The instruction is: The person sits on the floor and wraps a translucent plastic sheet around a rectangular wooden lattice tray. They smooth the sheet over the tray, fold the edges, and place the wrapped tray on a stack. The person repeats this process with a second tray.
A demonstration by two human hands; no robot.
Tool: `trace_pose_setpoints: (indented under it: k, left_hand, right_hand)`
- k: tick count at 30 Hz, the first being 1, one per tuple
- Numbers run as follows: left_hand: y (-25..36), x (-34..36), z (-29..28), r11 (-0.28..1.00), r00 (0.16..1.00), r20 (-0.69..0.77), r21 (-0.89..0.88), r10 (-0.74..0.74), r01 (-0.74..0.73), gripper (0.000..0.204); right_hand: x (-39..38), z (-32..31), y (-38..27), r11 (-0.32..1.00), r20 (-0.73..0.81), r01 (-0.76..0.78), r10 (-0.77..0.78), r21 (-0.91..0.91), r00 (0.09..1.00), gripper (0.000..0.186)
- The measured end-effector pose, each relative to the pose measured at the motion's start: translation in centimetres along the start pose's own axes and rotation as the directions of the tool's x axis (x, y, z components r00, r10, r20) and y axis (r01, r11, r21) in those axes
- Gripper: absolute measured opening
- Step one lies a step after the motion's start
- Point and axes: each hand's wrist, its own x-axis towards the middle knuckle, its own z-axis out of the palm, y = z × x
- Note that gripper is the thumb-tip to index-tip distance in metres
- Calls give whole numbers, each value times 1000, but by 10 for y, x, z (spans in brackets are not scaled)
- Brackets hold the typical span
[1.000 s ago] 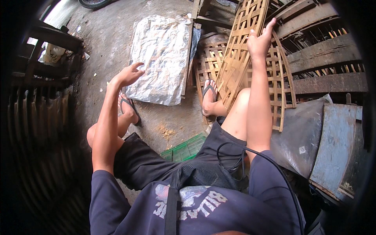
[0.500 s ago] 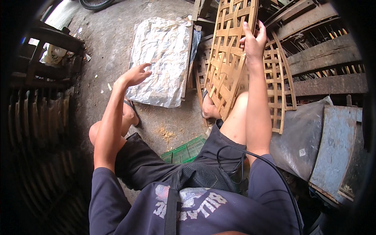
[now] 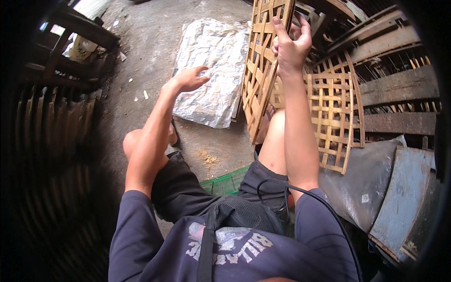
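Observation:
A flat woven bamboo lattice panel stands tilted on edge in front of my right leg. My right hand is closed on its right-hand edge near the top, the thumb on the lattice side. My left hand hangs over a low board covered with crumpled silvery plastic sheet; its fingers are loosely stretched and hold nothing. Whether its fingertips touch the sheet is hard to tell. The far end of the panel runs out of the picture's top.
More woven lattice panels lean to the right, before wooden slats. A grey plastic bag and a worn bluish board lie nearby. Beneath me is a green crate, with sawdust-like crumbs on the floor.
The panel has turned more edge-on and shifted left with my right hand still on it. My left hand stays over the plastic-covered board. The whole view has swung slightly.

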Motion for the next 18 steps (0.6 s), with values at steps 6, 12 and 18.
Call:
trace_pose_setpoints:
  k: [6, 12, 18]
  left_hand:
    - [-7, -1, -9, 957, 952, -190, -212, -241, 200, 71]
    - [0, -12, -23, 969, 973, -140, -195, -182, 153, 73]
    - [4, -16, -26, 972, 979, -132, -196, -156, 129, 69]
  right_hand:
    - [-7, 31, 2, 991, 44, 2, 4, -136, 999, 58]
    - [-7, 34, -4, 988, 12, -70, 72, -138, 997, 52]
    - [-7, 20, -9, 994, 15, -59, 60, -93, 998, 47]
